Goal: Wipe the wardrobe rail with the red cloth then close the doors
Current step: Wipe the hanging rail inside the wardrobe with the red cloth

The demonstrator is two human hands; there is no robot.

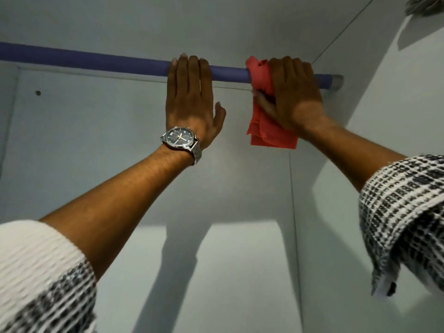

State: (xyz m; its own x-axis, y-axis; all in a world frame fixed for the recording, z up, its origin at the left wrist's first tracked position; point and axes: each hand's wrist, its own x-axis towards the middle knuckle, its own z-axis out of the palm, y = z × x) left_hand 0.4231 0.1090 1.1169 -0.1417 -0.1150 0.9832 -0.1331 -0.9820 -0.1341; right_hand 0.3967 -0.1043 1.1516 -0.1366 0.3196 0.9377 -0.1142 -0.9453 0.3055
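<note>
The wardrobe rail (96, 59) is a round bar covered in a purple, slightly matte sleeve. It runs from the left edge across the upper part of the white wardrobe interior and ends in a grey metal bracket (337, 81) on the right side wall (384, 116). The left hand (191, 97) lies over the rail near its middle, fingers flat and curled over the top, the thumb free below; it grasps nothing else. On this wrist sits a silver watch (181, 140) with a dark dial. Just to the right, the red cloth (260, 75) is wrapped around the rail, and its loose folded end hangs down below the bar. The right hand (292, 92) is clenched around the cloth and the rail together, close to the bracket. Both forearms come up from checked black-and-white sleeves (406, 212)
</note>
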